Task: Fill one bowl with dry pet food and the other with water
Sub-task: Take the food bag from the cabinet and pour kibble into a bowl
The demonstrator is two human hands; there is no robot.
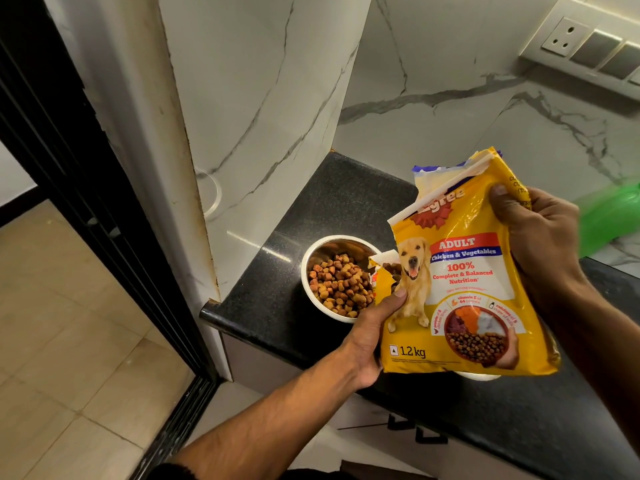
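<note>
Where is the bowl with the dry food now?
In the head view, the steel bowl stands on the black counter near its left end, just left of the yellow food bag.

Dim warm light, countertop glare, edges warped

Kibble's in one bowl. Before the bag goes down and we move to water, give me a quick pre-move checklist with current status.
1. Steel bowl holds kibble: ok.
2. Bowl fully on counter: ok.
3. Bag held by left hand and right hand: ok.
4. Bag's torn mouth closed: not ok.
5. Second bowl, only a rim shows under the bag; contents: cannot tell.
6. Water source in view: not ok.
</note>
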